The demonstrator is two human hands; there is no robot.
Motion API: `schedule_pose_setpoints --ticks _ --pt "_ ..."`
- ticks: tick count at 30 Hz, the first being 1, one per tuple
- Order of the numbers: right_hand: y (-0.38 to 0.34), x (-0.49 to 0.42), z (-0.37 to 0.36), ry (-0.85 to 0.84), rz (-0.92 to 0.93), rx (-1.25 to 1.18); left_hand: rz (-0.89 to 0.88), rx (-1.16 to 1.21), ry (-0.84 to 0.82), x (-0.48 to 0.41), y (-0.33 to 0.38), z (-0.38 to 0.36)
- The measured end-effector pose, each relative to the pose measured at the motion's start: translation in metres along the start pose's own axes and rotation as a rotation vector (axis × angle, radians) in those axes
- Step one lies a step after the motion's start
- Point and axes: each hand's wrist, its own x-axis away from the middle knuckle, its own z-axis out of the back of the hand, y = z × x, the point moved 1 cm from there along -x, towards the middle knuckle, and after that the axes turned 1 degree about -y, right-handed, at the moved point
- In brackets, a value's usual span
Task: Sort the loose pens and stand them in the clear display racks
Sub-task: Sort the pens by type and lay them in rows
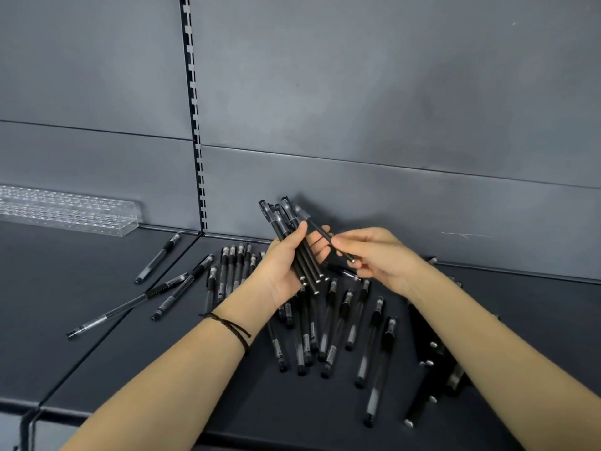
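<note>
While the left hand [286, 265] curls its fingers [317, 244] round a bundle of pens [284, 222], caps up and tilted above the shelf [58, 271], the right hand [380, 258] pinches a single pen [320, 232] just beside it. Loose pens [331, 320] lie scattered beneath both hands. A clear rack [68, 209] stands far left against the back panel [390, 109].

Dark shelf [97, 353], grey slotted back panel [390, 92]

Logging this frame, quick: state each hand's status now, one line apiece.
Left hand: closed around a bundle of black pens.
Right hand: closed, pinching a single black pen.
</note>
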Motion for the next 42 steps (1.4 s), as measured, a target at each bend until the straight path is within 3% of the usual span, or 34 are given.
schedule_pose_setpoints --ticks 3,9,17,19,27,32,35,42 --pt "0.004 0.007 -0.008 0.01 0.053 0.098 0.034 -0.021 -0.087 0.005 -0.006 -0.001" --pt "-0.001 0.028 0.017 -0.076 0.088 0.067 0.02 -0.014 -0.068 0.009 -0.009 -0.006" --pt "0.038 0.04 0.122 0.514 -0.042 0.438 0.088 -0.197 -0.212 0.021 -0.017 -0.015" --pt "0.052 0.038 0.133 0.572 -0.087 0.581 0.098 -0.203 -0.219 0.022 -0.021 -0.02" --pt "0.057 0.043 0.152 0.502 -0.359 0.824 0.134 -0.183 -0.201 0.022 -0.024 -0.022" --pt "0.043 0.056 0.157 0.63 -0.36 0.87 0.139 -0.206 -0.181 0.02 -0.025 -0.021" --pt "0.048 0.056 0.157 0.511 -0.449 0.906 0.143 -0.218 -0.184 0.02 -0.026 -0.022" --pt "0.048 0.05 0.122 0.355 -0.313 0.88 0.156 -0.219 -0.174 0.019 -0.027 -0.02"
